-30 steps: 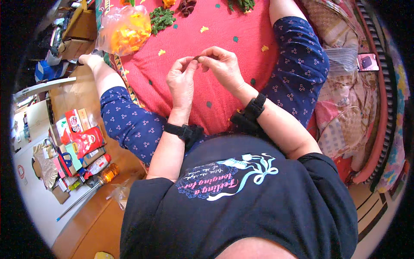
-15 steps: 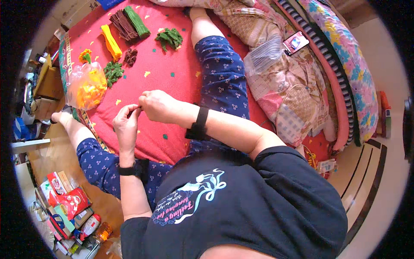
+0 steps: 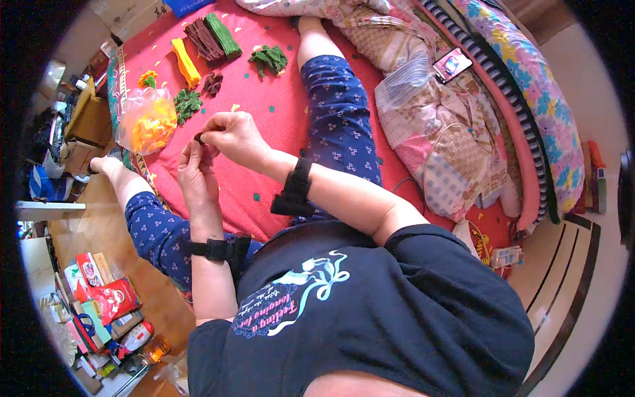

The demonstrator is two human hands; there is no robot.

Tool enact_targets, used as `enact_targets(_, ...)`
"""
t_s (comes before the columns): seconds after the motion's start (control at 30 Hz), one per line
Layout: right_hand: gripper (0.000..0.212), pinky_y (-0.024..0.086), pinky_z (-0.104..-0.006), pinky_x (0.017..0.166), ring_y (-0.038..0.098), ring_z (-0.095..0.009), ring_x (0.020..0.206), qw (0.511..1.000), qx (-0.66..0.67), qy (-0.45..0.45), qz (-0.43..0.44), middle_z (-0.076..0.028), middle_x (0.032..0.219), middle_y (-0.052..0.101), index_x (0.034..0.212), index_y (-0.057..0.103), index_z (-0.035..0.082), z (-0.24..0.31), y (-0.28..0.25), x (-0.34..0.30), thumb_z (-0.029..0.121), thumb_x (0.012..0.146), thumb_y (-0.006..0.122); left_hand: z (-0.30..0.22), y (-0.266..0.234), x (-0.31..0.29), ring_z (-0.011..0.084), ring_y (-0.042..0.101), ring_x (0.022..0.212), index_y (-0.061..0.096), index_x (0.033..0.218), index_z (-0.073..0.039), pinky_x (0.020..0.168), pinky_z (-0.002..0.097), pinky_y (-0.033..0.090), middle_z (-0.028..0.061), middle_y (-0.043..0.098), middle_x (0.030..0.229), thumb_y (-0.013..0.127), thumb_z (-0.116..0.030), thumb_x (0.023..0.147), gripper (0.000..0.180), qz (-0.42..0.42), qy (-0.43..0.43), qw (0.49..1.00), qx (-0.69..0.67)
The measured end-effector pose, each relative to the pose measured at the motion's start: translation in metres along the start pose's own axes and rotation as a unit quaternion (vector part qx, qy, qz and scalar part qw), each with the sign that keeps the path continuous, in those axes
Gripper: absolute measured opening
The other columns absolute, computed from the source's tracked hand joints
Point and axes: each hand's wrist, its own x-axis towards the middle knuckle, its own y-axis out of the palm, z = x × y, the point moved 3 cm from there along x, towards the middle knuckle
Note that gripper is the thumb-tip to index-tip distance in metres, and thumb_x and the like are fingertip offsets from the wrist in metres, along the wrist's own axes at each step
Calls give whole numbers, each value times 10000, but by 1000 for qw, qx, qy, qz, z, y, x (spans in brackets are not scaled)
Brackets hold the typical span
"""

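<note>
My right hand (image 3: 235, 137) and my left hand (image 3: 198, 173) meet above the red bedspread, fingertips pinched together. Between them shows the end of a small dark brown piece (image 3: 198, 137), which looks like a bit of chenille stem; most of it is hidden by the fingers. Ahead lie bundles of brown chenille stems (image 3: 204, 40), green chenille stems (image 3: 223, 36) and yellow chenille stems (image 3: 186, 64). Near them are a small brown pile (image 3: 213, 84), two heaps of green shaped pieces (image 3: 187, 106) (image 3: 268, 59), and a clear bag of orange-yellow pieces (image 3: 151, 129).
An orange flower-like piece (image 3: 147, 79) lies by the bag's top. On the right a lit phone (image 3: 453, 65) and a clear plastic sleeve (image 3: 405, 83) rest on a crumpled quilt (image 3: 456, 145). Packages and bottles (image 3: 112, 301) crowd the floor at lower left.
Both hands have moved slightly up and away from me, still together. The dark brown piece now shows between the fingertips. The whole view has shifted a little.
</note>
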Motion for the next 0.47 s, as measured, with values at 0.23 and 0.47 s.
enact_targets(0.23, 94, 468, -217, 525, 555, -95, 558, 977, 205, 56, -30, -46, 655, 596, 801, 607, -48, -1, 10, -12, 35, 760, 587, -8, 18, -10, 146, 561, 870, 583, 985, -2, 786, 253, 451, 76, 597, 949, 525, -158, 877, 198, -5, 17, 1000, -14)
enact_targets(0.47, 82, 486, -246, 475, 575, -110, 547, 995, 94, 17, 14, -71, 632, 589, 788, 598, -40, 21, 1, -9, 38, 765, 589, -30, 28, -19, 129, 565, 821, 586, 960, 21, 750, 249, 461, 69, 601, 924, 536, -137, 870, 189, -5, 83, 990, 114)
